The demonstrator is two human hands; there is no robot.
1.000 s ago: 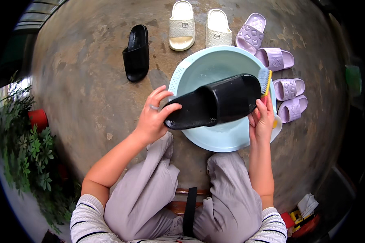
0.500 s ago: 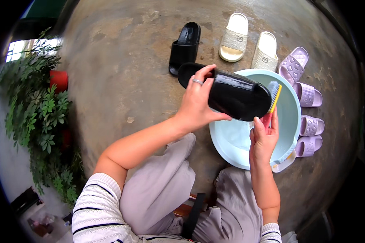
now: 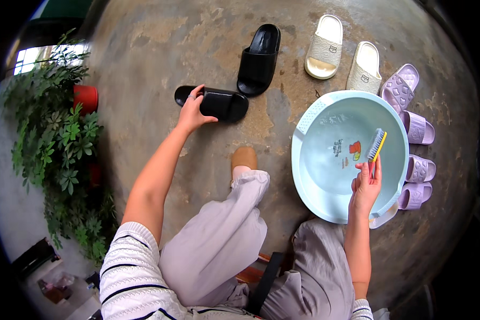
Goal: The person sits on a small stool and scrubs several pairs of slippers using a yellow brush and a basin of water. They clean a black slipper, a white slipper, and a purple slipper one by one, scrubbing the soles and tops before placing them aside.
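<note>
While one black slipper (image 3: 224, 104) lies sideways on the floor (image 3: 144, 80) beside the other black slipper (image 3: 258, 61), we note the left hand (image 3: 193, 112) across the former, thumb and fingers apart; whether they pinch, we cannot tell. Our right hand (image 3: 367, 184) pinches the brush (image 3: 377, 145) above the pale blue basin (image 3: 314, 165); cream slippers (image 3: 323, 45) and lilac slippers (image 3: 418, 129) curve around it.

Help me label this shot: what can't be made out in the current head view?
All in the head view:
Black slipper at the left hand: gripped or only touched is unclear; the hand covers part.
Brush: handle's lower end hidden by the right hand.
Cream slipper nearest the basin: near end hidden behind the rim.
Pale object beside the right wrist: kind unclear, partly hidden by the basin.
</note>
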